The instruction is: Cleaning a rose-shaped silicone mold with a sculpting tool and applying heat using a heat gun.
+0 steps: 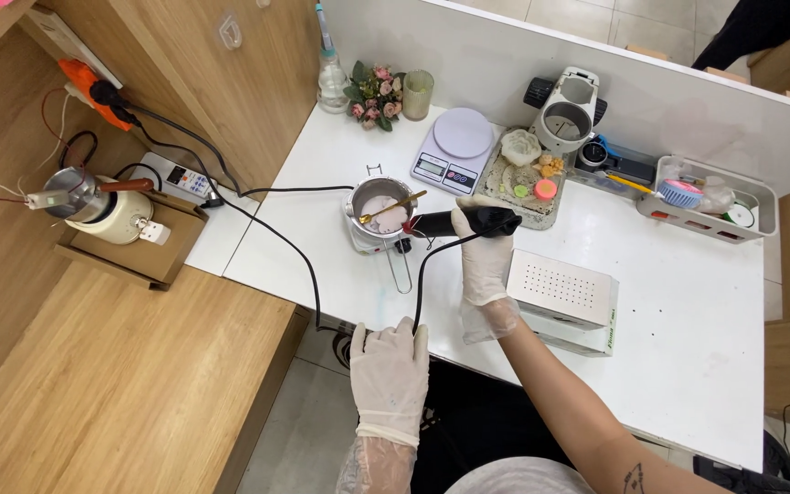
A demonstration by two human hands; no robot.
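White latex is covering both our hands. Our right hand is gripping the black handle of a heat tool, its nozzle pointing left at a small metal melting pot that is sitting near the middle of the white table. Pale pink wax is filling the pot, and a gold spoon is leaning across its rim. Our left hand is resting at the table's near edge, fingers curled down around the tool's black cord. Behind the pot we are seeing a white kitchen scale, a tray of small moulds and, just right of our wrist, a white perforated box.
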